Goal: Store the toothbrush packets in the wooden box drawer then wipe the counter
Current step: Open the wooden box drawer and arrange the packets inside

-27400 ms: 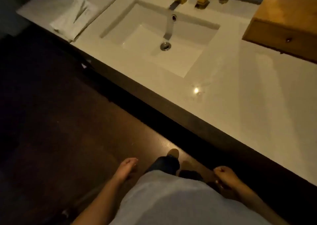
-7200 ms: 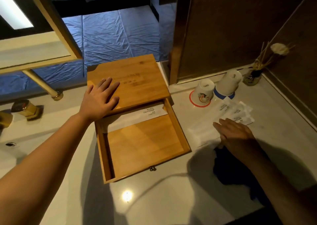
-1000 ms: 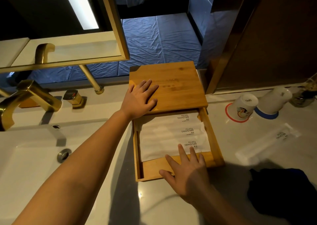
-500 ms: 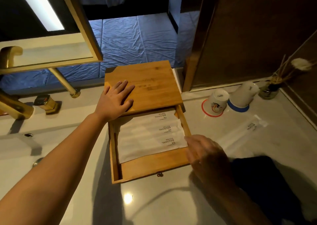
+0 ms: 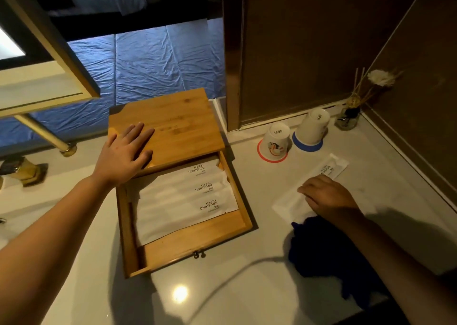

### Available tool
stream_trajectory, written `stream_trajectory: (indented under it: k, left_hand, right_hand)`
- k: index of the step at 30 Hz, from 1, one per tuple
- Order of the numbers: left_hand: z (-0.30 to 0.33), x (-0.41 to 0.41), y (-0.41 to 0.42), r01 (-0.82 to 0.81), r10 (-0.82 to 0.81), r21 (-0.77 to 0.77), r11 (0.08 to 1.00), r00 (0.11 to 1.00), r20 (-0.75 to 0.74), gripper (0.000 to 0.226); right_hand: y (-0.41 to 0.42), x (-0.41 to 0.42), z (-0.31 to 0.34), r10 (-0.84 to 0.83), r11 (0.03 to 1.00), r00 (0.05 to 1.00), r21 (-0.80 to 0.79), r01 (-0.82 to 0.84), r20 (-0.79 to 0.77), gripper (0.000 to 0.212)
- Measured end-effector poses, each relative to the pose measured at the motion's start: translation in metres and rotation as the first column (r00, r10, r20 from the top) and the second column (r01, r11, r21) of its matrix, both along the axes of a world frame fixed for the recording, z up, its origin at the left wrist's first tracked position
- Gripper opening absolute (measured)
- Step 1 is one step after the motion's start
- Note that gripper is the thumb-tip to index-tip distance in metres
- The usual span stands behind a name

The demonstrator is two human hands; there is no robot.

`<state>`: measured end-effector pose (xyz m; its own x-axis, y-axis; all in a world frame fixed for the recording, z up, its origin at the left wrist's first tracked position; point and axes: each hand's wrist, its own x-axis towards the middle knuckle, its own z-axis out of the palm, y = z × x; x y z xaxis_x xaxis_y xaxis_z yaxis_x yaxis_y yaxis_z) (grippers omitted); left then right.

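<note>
The wooden box (image 5: 173, 124) stands on the white counter (image 5: 222, 295) with its drawer (image 5: 197, 235) pulled out toward me. Three white toothbrush packets (image 5: 185, 201) printed "BRUSHING TEETH" lie side by side in the drawer. My left hand (image 5: 123, 154) rests flat on the box lid, fingers spread. One more toothbrush packet (image 5: 331, 168) lies on the counter to the right of the box. My right hand (image 5: 326, 196) lies palm down over its middle, fingers touching it. A dark blue cloth (image 5: 329, 255) sits crumpled under my right forearm.
Two upturned paper cups (image 5: 275, 136) (image 5: 312, 126) stand on round coasters behind the loose packet. A reed diffuser (image 5: 348, 116) occupies the back right corner by the brown wall. Gold tap fittings (image 5: 24, 171) and the sink edge are at the left.
My right hand has left the drawer front and moved right, coming down on the last loose packet. The left hand has stayed on the lid.
</note>
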<state>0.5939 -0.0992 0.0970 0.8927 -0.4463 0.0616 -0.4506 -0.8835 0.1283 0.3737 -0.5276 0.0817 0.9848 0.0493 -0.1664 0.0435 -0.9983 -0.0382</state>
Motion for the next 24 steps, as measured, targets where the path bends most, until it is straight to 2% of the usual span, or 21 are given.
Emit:
stream_trajectory:
  k: [4,8,10,12,16,18,20,22,24]
  left_hand:
    - [0.000,0.000,0.000,0.000,0.000,0.004,1.000,1.000,0.003,0.061]
    - [0.000,-0.001,0.000,-0.007,0.007,0.001,1.000,1.000,-0.001,0.061]
    - [0.001,-0.001,-0.001,-0.008,0.008,0.002,1.000,1.000,-0.006,0.061]
    - [0.001,-0.002,-0.002,-0.008,0.008,0.002,1.000,1.000,-0.004,0.061]
    - [0.002,-0.002,-0.001,-0.002,0.002,-0.010,1.000,1.000,0.001,0.061]
    - [0.002,-0.003,-0.001,0.000,0.000,-0.016,1.000,1.000,0.004,0.062]
    - [0.002,-0.003,-0.001,-0.002,0.002,-0.011,1.000,1.000,0.009,0.062]
    - [0.002,-0.002,-0.001,-0.002,0.002,-0.006,1.000,1.000,0.007,0.062]
    - [0.002,-0.002,0.000,0.002,-0.002,-0.007,1.000,1.000,0.003,0.062]
  right_hand:
    - [0.014,0.009,0.002,-0.041,0.998,0.998,0.058,0.039,0.042,0.029]
    - [0.031,0.007,0.002,0.010,0.986,0.998,0.167,-0.020,0.064,0.037]
    - [0.033,-0.001,0.001,0.028,0.979,0.992,0.196,-0.052,0.127,0.039]
    - [0.028,-0.008,0.000,0.024,0.979,0.979,0.195,-0.064,0.200,0.037]
    - [0.022,-0.012,-0.003,0.055,0.981,0.966,0.167,-0.099,0.253,0.039]
    - [0.018,-0.008,-0.004,0.019,0.973,0.982,0.223,-0.062,0.190,0.039]
    - [0.013,-0.002,-0.006,-0.099,0.943,0.994,0.324,0.080,0.044,0.040]
    - [0.010,0.004,-0.008,-0.120,0.941,0.990,0.310,0.138,-0.076,0.037]
    - [0.012,0.006,-0.010,-0.129,0.954,0.989,0.263,0.143,-0.070,0.033]
